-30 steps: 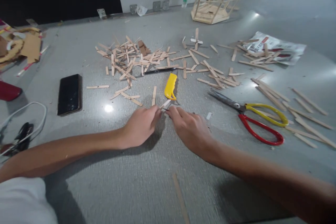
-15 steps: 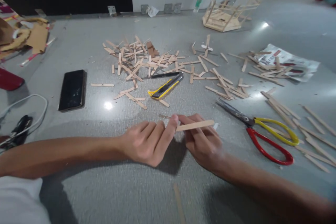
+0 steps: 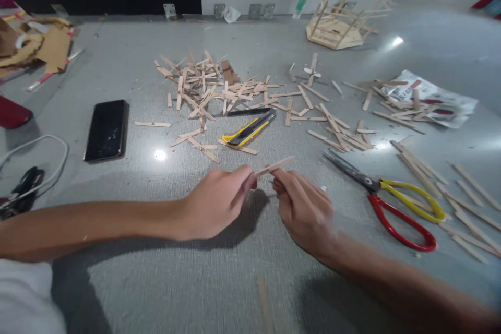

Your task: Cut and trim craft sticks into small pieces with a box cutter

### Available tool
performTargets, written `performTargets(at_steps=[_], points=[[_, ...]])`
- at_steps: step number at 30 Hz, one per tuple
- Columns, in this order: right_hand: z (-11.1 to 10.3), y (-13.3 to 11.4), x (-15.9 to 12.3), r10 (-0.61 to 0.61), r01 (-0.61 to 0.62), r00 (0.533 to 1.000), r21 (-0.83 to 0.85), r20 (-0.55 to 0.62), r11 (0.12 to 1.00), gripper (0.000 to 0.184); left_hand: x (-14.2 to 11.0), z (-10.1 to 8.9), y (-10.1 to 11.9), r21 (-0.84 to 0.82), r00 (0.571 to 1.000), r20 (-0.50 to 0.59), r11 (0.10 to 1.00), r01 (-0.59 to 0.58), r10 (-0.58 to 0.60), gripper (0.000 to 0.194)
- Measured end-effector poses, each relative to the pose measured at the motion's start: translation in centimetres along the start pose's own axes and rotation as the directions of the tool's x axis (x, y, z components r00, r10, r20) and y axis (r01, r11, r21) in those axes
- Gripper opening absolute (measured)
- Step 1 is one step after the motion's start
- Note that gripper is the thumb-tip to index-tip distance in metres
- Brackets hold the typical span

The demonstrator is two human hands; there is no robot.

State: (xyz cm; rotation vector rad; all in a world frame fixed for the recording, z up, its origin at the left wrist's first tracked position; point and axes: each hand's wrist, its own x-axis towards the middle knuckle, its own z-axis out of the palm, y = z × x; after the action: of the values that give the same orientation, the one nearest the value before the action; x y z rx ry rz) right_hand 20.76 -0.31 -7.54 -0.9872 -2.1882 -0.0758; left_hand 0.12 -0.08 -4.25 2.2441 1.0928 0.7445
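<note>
A flat wooden craft stick (image 3: 282, 162) slants upward to the right between my hands, above the table. My left hand (image 3: 219, 202) has its fingers curled and pinches the stick's left end. My right hand (image 3: 304, 206) is also closed, with thumb and fingertips gripping the stick from below near its middle. Just beyond the hands lies a yellow and black utility knife (image 3: 250, 129). To the right of my right hand, scissors (image 3: 373, 185) with one red and one yellow handle rest with their blades pointing left.
A heap of craft sticks (image 3: 201, 86) spreads across the middle of the table. At the back right stands a stick frame (image 3: 334, 36). A phone (image 3: 105, 130) and a white cable (image 3: 58, 141) lie left. A plastic packet (image 3: 456, 99) is at right, and a single stick (image 3: 265, 305) in front.
My left hand has rolled over, so its back now faces up. The held stick has turned to a steeper, edge-on slant, with its free end shifted left and up.
</note>
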Motion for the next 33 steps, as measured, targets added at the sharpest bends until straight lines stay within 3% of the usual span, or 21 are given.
performTargets(at_steps=[2,5,15,17,20,22,24,26,29,31,33], points=[[0.0,0.0,0.0,0.048,-0.048,0.999,-0.021,0.016,0.999,0.026,0.6,-0.4,0.2,-0.174,0.987,0.077,0.973,0.151,-0.139,0.030],[0.1,0.0,-0.1,0.076,-0.075,0.996,-0.040,0.035,0.996,0.016,1.1,-0.8,0.4,-0.275,0.957,0.158,0.920,0.279,-0.243,0.033],[0.0,-0.1,0.1,0.113,-0.111,0.992,-0.034,0.056,0.993,0.015,1.4,-0.7,0.3,-0.264,0.910,0.224,0.877,0.400,-0.348,0.037],[0.0,0.5,0.1,0.174,-0.172,0.984,-0.033,0.043,0.984,0.017,1.7,-0.9,0.2,-0.260,0.873,0.288,0.846,0.466,-0.393,0.038],[-0.1,2.4,0.3,0.311,-0.306,0.950,-0.116,0.029,0.945,0.023,2.2,-1.6,-0.2,-0.228,0.791,0.472,0.812,0.537,-0.390,0.038],[-0.4,4.2,0.5,0.375,-0.344,0.921,-0.232,0.107,0.910,0.029,2.5,-2.0,-0.5,-0.192,0.723,0.586,0.804,0.562,-0.366,0.038],[-0.7,5.8,1.0,0.396,-0.311,0.900,-0.368,0.182,0.876,0.034,2.8,-2.4,-0.9,-0.164,0.670,0.652,0.796,0.582,-0.355,0.037],[-1.0,6.8,1.8,0.358,-0.243,0.912,-0.442,0.198,0.864,0.035,3.1,-2.5,-1.2,-0.156,0.649,0.680,0.796,0.584,-0.342,0.036],[-0.8,7.2,4.1,0.176,-0.032,0.928,-0.401,0.328,0.916,0.044,3.2,-2.4,-1.5,-0.182,0.662,0.686,0.809,0.558,-0.303,0.036],[-0.3,6.9,6.1,0.028,0.138,0.887,-0.323,0.461,0.936,0.052,3.2,-2.3,-1.6,-0.193,0.681,0.673,0.820,0.538,-0.288,0.036],[0.7,6.4,8.1,-0.030,0.233,0.846,-0.318,0.533,0.919,0.051,3.2,-2.2,-1.6,-0.192,0.691,0.663,0.827,0.528,-0.288,0.035]])
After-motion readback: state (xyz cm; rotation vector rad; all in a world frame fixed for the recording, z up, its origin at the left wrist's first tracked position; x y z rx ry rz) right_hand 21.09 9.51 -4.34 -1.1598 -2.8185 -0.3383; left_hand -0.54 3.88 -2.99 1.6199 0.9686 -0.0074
